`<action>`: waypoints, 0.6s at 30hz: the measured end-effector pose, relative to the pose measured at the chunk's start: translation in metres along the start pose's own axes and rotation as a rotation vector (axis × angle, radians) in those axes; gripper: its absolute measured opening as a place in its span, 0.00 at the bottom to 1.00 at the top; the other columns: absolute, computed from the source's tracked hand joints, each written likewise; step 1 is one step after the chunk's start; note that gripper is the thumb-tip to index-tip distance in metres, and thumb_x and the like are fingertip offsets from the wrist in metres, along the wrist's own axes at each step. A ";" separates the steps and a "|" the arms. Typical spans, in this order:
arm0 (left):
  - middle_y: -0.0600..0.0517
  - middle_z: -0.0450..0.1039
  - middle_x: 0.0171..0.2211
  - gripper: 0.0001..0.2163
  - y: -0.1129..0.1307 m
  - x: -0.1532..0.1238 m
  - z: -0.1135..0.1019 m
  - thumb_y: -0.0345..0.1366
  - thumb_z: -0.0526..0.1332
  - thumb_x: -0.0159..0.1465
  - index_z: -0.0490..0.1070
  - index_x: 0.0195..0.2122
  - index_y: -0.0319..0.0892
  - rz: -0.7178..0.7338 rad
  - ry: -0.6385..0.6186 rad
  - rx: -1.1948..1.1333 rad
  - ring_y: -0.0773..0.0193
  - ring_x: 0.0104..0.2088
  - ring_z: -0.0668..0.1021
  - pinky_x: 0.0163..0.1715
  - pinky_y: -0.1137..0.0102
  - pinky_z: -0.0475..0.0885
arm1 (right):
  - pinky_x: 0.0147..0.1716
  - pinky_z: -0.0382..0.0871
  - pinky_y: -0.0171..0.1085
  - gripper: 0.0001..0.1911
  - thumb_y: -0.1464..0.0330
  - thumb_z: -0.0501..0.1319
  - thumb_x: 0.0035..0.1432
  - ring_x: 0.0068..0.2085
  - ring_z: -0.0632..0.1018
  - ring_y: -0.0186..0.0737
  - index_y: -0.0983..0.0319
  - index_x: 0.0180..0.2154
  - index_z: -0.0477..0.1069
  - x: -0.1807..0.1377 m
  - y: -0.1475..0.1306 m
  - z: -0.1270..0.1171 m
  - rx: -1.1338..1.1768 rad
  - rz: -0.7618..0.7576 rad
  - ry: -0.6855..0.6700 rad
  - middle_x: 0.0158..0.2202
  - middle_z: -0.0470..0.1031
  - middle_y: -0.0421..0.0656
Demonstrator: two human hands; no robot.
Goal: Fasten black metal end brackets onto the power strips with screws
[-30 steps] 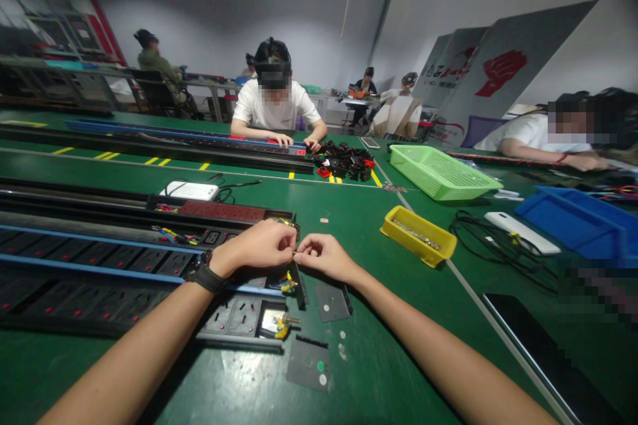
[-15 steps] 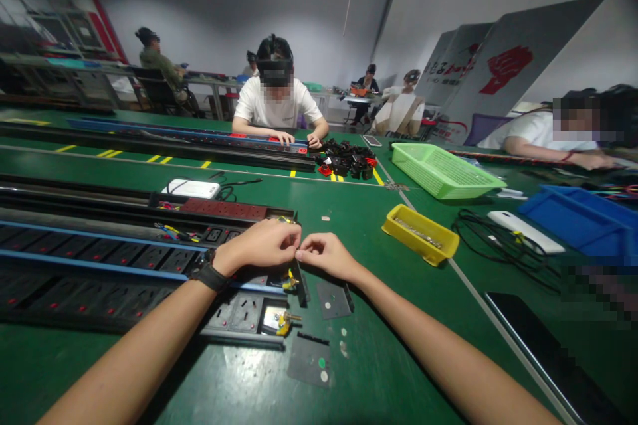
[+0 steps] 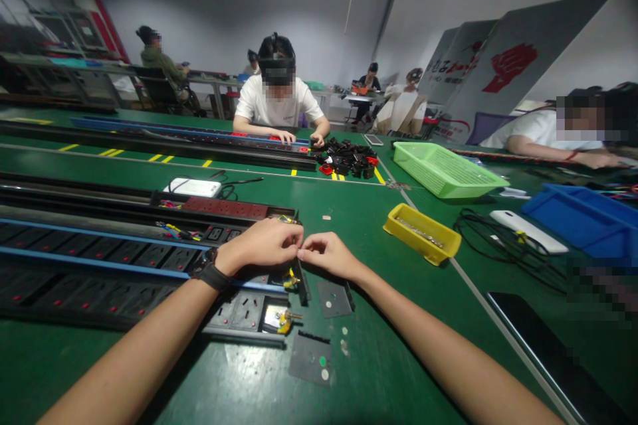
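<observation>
My left hand (image 3: 269,242), with a dark band on the wrist, rests over the ends of the long black power strips (image 3: 164,257). Its fingers are pinched together, and whatever is in them is too small to make out. Almost touching those fingertips, my right hand (image 3: 331,255) is also closed in a pinch; its contents are hidden. Just below both hands a black end plate (image 3: 302,285) stands at a strip's end. The nearest strip has a bolt with a yellow wire terminal (image 3: 284,321) at its end. Two flat dark plates (image 3: 335,299) (image 3: 310,356) lie on the table.
A yellow bin (image 3: 423,239) of small metal parts stands to the right, with a green basket (image 3: 448,172) and a blue tray (image 3: 588,219) beyond. Coiled black cable (image 3: 491,246) and a dark phone-like slab (image 3: 538,352) lie at right. Opposite, a person (image 3: 279,106) works beside black parts (image 3: 349,158).
The view has shifted very slightly. Both hands keep the same pinched pose at the strip ends.
</observation>
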State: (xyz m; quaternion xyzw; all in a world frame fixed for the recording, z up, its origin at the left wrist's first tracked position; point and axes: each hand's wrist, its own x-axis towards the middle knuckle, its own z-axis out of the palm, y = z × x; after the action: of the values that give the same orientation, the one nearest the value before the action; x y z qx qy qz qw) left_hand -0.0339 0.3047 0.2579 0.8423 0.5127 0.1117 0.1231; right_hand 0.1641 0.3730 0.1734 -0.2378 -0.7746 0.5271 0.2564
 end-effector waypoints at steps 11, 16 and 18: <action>0.55 0.76 0.29 0.05 0.000 0.000 0.001 0.37 0.60 0.65 0.74 0.36 0.44 0.002 0.006 -0.013 0.64 0.27 0.75 0.27 0.71 0.57 | 0.27 0.60 0.32 0.10 0.63 0.65 0.56 0.25 0.67 0.31 0.63 0.32 0.79 0.000 0.010 -0.002 0.022 0.011 -0.025 0.25 0.72 0.38; 0.55 0.76 0.29 0.04 0.001 -0.001 0.002 0.36 0.60 0.65 0.74 0.38 0.45 -0.013 0.011 0.002 0.63 0.28 0.75 0.27 0.70 0.57 | 0.28 0.61 0.32 0.10 0.63 0.65 0.55 0.26 0.66 0.32 0.63 0.33 0.78 0.000 0.006 -0.003 0.019 0.005 -0.033 0.25 0.72 0.37; 0.55 0.76 0.30 0.04 0.000 -0.001 0.004 0.36 0.60 0.64 0.74 0.38 0.45 -0.016 0.019 0.011 0.63 0.28 0.75 0.27 0.69 0.57 | 0.28 0.61 0.32 0.11 0.62 0.66 0.54 0.26 0.66 0.32 0.63 0.34 0.78 0.000 0.003 -0.003 0.028 0.008 -0.029 0.25 0.71 0.38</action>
State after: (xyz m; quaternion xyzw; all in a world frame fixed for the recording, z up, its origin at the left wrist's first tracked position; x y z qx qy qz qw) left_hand -0.0329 0.3038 0.2546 0.8376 0.5214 0.1160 0.1144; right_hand 0.1664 0.3757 0.1714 -0.2296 -0.7697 0.5424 0.2462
